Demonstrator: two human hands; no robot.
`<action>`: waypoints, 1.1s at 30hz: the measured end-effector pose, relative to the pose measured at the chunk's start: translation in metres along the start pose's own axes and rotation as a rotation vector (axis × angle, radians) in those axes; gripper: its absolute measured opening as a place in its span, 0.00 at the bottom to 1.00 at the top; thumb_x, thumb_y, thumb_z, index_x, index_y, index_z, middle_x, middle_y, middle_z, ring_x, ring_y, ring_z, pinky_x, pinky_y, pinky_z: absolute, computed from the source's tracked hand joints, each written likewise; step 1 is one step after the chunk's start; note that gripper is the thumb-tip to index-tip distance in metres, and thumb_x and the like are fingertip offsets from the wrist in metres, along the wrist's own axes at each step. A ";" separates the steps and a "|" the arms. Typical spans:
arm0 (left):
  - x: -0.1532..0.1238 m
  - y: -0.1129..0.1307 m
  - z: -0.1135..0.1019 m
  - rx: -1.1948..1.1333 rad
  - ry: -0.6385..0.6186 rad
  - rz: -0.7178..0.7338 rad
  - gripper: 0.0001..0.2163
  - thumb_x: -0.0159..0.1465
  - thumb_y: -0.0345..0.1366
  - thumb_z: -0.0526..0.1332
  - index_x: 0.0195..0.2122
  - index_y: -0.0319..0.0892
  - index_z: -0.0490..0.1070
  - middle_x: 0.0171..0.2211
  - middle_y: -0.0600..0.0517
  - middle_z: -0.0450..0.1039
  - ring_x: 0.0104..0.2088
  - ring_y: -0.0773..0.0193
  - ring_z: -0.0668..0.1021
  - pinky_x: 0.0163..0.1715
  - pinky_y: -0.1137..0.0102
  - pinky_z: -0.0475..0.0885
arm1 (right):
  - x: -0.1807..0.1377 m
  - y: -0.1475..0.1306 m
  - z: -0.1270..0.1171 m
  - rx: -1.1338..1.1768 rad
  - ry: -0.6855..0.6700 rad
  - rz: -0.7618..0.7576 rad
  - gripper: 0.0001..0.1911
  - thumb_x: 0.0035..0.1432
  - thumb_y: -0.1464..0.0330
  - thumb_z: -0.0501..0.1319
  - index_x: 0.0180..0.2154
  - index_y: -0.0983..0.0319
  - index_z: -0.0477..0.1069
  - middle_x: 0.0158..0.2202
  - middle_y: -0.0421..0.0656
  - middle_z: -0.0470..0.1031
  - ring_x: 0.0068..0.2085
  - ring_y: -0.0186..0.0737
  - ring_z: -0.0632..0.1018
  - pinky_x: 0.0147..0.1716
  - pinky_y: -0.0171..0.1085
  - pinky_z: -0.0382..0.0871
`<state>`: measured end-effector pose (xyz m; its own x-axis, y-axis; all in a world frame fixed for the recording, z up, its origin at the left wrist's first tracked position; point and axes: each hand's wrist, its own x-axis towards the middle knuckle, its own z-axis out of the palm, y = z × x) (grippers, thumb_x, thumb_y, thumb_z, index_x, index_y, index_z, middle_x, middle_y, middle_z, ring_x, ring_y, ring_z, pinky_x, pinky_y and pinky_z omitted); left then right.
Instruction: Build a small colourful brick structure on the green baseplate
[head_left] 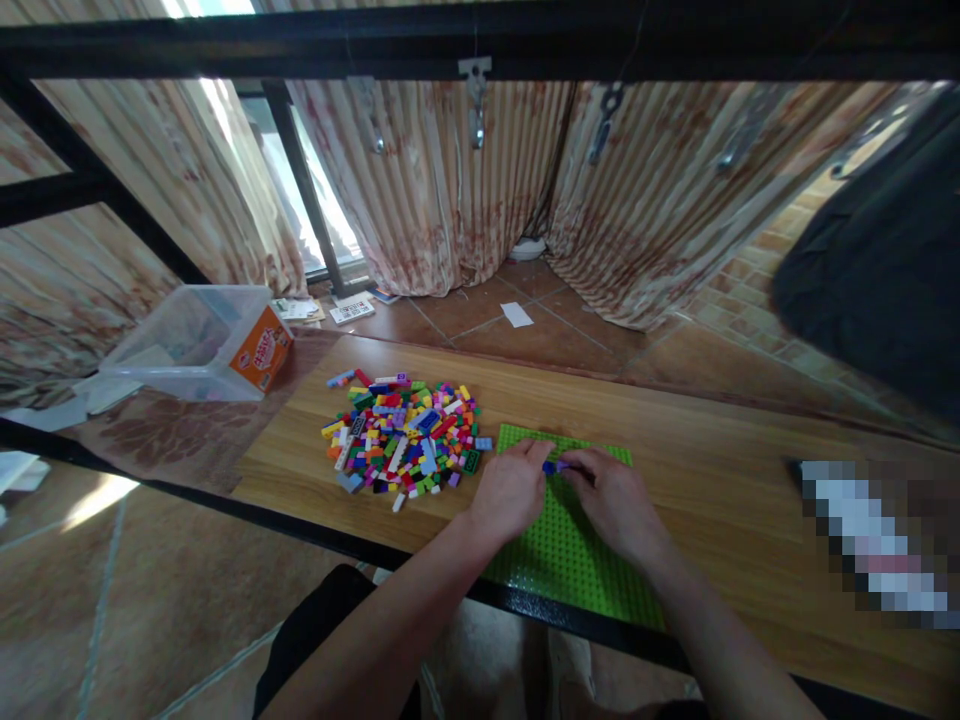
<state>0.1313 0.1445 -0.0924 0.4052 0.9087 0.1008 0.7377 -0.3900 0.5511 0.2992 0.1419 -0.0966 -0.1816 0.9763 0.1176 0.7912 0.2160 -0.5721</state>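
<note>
Above the far part of a green studded baseplate [570,540], both of my hands come together with fingers pinched. Between the fingertips shows a small dark blue brick [550,467] with a bit of purple beside it; whether these are one piece or two I cannot tell. My left hand [512,490] grips it from the left side. My right hand [611,497] closes on the purple end, its fingers partly hiding it. To the left of the baseplate lies a loose pile of many-coloured toy bricks [405,430], with a light blue brick [484,443] near the plate's edge.
The wooden tabletop [712,520] has a black front edge. A clear plastic bin [187,340] with an orange label stands at the far left. At the right lies a blurred-out object [870,540]. A black frame bar [480,40] with hanging metal hooks crosses overhead; curtains hang behind.
</note>
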 end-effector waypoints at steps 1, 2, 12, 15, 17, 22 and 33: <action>0.000 0.000 0.000 0.000 -0.001 -0.002 0.20 0.64 0.26 0.50 0.57 0.38 0.65 0.51 0.44 0.73 0.48 0.54 0.77 0.49 0.61 0.73 | 0.000 0.000 0.000 -0.002 -0.004 0.004 0.12 0.61 0.68 0.54 0.38 0.60 0.77 0.39 0.46 0.78 0.40 0.43 0.77 0.43 0.43 0.69; 0.000 0.000 0.001 0.000 -0.003 -0.003 0.20 0.64 0.26 0.50 0.58 0.38 0.65 0.51 0.43 0.73 0.48 0.54 0.77 0.50 0.61 0.73 | 0.000 0.000 -0.001 -0.007 -0.011 0.006 0.12 0.61 0.68 0.54 0.38 0.60 0.77 0.39 0.46 0.78 0.40 0.43 0.77 0.43 0.42 0.68; 0.000 0.002 0.002 0.026 0.001 -0.013 0.20 0.65 0.27 0.52 0.58 0.38 0.64 0.51 0.44 0.73 0.47 0.55 0.77 0.49 0.61 0.74 | 0.001 0.000 0.001 -0.038 -0.060 0.033 0.10 0.60 0.71 0.55 0.40 0.61 0.74 0.39 0.45 0.77 0.40 0.42 0.77 0.43 0.40 0.67; 0.000 0.004 0.000 0.043 0.000 -0.027 0.19 0.66 0.27 0.51 0.58 0.39 0.64 0.50 0.45 0.73 0.46 0.56 0.78 0.48 0.61 0.74 | 0.000 -0.001 0.001 -0.049 -0.072 0.041 0.11 0.61 0.71 0.54 0.40 0.61 0.74 0.39 0.46 0.77 0.41 0.42 0.77 0.43 0.40 0.67; 0.001 0.005 0.000 0.048 0.002 -0.034 0.19 0.66 0.28 0.50 0.57 0.38 0.64 0.50 0.45 0.73 0.46 0.56 0.78 0.48 0.61 0.74 | 0.000 -0.002 0.000 -0.054 -0.081 0.036 0.11 0.61 0.71 0.54 0.40 0.61 0.74 0.40 0.46 0.77 0.40 0.42 0.77 0.43 0.40 0.67; -0.001 0.005 0.002 0.054 0.009 -0.032 0.19 0.66 0.28 0.51 0.58 0.38 0.63 0.51 0.45 0.73 0.46 0.56 0.78 0.47 0.62 0.74 | -0.001 -0.002 0.000 -0.041 -0.081 0.011 0.11 0.60 0.72 0.55 0.39 0.60 0.76 0.39 0.45 0.76 0.40 0.41 0.77 0.43 0.39 0.67; -0.002 0.005 0.006 0.058 0.030 -0.051 0.17 0.65 0.27 0.51 0.55 0.39 0.64 0.49 0.46 0.73 0.45 0.56 0.78 0.46 0.62 0.75 | 0.000 -0.005 -0.003 0.030 -0.077 0.031 0.12 0.59 0.72 0.57 0.38 0.60 0.79 0.37 0.44 0.77 0.39 0.42 0.77 0.42 0.39 0.68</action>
<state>0.1371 0.1396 -0.0944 0.3500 0.9315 0.0991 0.7874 -0.3499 0.5076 0.2971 0.1405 -0.0911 -0.2028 0.9785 0.0372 0.7794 0.1843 -0.5988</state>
